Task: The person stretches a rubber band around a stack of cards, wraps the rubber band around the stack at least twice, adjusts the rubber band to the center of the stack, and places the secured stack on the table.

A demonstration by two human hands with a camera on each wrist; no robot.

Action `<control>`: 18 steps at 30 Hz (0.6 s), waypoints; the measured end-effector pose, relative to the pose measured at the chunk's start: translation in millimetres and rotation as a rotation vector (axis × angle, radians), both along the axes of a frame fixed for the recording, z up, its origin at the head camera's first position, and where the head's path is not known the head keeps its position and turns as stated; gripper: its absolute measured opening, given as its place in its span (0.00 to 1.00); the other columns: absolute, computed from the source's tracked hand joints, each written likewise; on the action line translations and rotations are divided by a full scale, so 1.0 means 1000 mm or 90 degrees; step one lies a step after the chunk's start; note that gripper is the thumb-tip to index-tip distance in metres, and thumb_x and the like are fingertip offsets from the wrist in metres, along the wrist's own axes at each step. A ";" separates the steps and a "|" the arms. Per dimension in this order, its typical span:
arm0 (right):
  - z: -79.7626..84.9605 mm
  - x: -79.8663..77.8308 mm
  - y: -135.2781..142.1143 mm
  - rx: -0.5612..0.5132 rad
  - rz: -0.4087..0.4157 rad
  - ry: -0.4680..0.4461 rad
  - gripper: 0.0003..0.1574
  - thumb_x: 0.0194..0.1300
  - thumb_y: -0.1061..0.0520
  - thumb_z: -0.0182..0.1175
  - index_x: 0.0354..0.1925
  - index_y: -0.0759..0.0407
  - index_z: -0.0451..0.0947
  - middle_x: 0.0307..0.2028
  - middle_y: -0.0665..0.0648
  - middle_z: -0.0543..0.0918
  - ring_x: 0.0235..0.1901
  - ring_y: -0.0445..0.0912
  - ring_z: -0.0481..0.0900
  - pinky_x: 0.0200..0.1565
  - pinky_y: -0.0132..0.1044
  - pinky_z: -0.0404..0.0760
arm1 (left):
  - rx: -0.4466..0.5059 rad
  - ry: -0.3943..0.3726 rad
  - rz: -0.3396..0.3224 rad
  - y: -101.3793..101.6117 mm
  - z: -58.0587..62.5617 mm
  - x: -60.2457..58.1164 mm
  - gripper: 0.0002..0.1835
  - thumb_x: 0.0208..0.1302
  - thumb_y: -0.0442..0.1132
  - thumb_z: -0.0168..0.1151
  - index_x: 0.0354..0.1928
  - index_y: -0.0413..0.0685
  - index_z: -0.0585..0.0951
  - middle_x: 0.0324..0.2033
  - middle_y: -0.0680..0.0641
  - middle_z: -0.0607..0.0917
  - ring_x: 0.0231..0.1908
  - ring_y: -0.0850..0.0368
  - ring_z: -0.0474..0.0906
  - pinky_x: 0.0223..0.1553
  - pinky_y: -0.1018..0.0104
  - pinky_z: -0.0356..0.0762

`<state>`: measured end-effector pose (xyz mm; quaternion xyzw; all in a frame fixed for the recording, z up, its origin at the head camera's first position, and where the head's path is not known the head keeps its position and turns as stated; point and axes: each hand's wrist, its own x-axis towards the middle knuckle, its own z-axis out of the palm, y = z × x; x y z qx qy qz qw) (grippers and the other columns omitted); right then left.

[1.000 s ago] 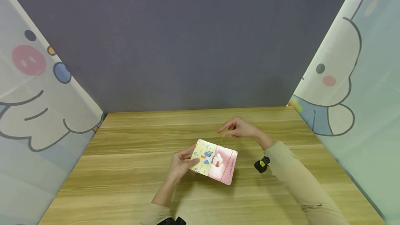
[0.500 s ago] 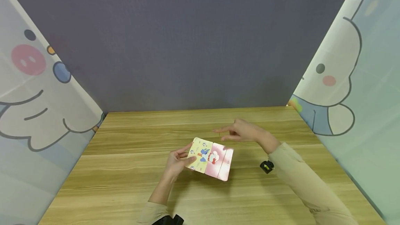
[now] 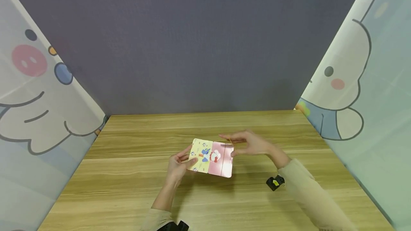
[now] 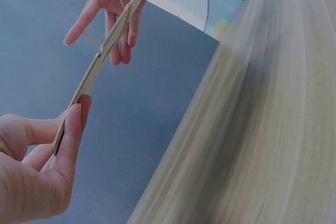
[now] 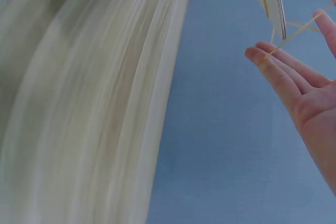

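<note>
My left hand [image 3: 176,168] pinches a thin, flat booklet [image 3: 203,155] by its left side, thumb on the front face. Its face is part yellow, part pink, with cartoon figures. Seen edge-on in the left wrist view, the booklet [image 4: 100,56] has several thin layers. A yellowish rubber band [image 5: 304,27] runs round it, with a crossed loop stretched out to my right hand [image 5: 310,85]. Those fingers are straight and spread inside the loop, thumb apart from them. In the head view the right hand [image 3: 253,144] is at the booklet's pink end.
Both hands are above a wood-grain table [image 3: 135,188]. A dark grey panel [image 3: 199,45] stands behind it, with cartoon-printed curtains [image 3: 340,81] on both sides. A black wrist camera [image 3: 275,182] hangs from the right forearm, another [image 3: 173,226] from the left.
The booklet and left hand have shifted left and slightly up in the head view. The right hand has come down to the pink end, and its thumb and fingers have spread.
</note>
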<state>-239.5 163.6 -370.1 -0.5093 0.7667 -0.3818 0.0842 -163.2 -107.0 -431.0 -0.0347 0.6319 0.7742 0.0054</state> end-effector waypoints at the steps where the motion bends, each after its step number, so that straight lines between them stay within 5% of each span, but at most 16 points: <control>1: -0.001 0.002 0.000 -0.008 0.001 -0.010 0.42 0.51 0.56 0.67 0.63 0.62 0.62 0.59 0.63 0.67 0.56 0.51 0.68 0.54 0.46 0.71 | 0.004 0.003 0.004 0.000 0.000 0.000 0.28 0.50 0.20 0.61 0.56 0.36 0.71 0.34 0.35 0.81 0.26 0.50 0.81 0.23 0.58 0.82; 9: 0.004 0.023 -0.004 -0.077 0.003 -0.063 0.49 0.42 0.72 0.68 0.60 0.77 0.56 0.61 0.72 0.59 0.60 0.57 0.59 0.55 0.56 0.66 | 0.029 0.020 0.029 0.001 0.005 0.002 0.29 0.50 0.20 0.61 0.57 0.35 0.70 0.33 0.36 0.82 0.26 0.52 0.82 0.21 0.64 0.82; 18: -0.019 0.024 -0.008 -0.130 0.001 -0.092 0.51 0.43 0.69 0.69 0.64 0.68 0.56 0.64 0.66 0.54 0.63 0.56 0.54 0.57 0.56 0.64 | 0.068 0.021 0.103 0.008 0.010 0.006 0.29 0.49 0.19 0.60 0.57 0.35 0.70 0.33 0.37 0.83 0.27 0.54 0.82 0.31 0.66 0.82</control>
